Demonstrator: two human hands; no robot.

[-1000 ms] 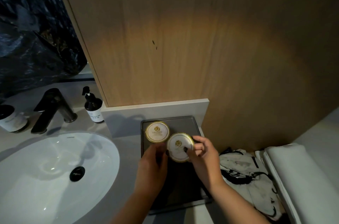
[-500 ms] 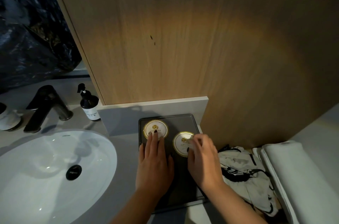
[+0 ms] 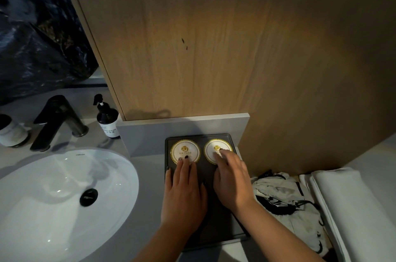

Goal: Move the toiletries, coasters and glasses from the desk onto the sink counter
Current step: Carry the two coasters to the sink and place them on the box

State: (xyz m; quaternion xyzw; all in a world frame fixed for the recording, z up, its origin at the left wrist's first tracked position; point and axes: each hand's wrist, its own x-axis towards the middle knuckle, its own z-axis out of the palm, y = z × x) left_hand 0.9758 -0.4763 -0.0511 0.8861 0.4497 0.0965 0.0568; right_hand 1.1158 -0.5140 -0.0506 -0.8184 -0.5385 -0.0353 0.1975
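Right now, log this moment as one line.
step: placing coasters | left hand: touches left coaster | right hand: touches right coaster | both on dark tray

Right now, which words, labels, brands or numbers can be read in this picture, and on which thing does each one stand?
No text can be read as it stands.
Left coaster: gold emblem, a line of print under it, too small to read.
Right coaster: same gold emblem, print partly under the right hand.
Pump bottle: white label, print blurred.
Jar by the black tap: label unreadable.
Sink basin: tiny rim mark, unreadable.
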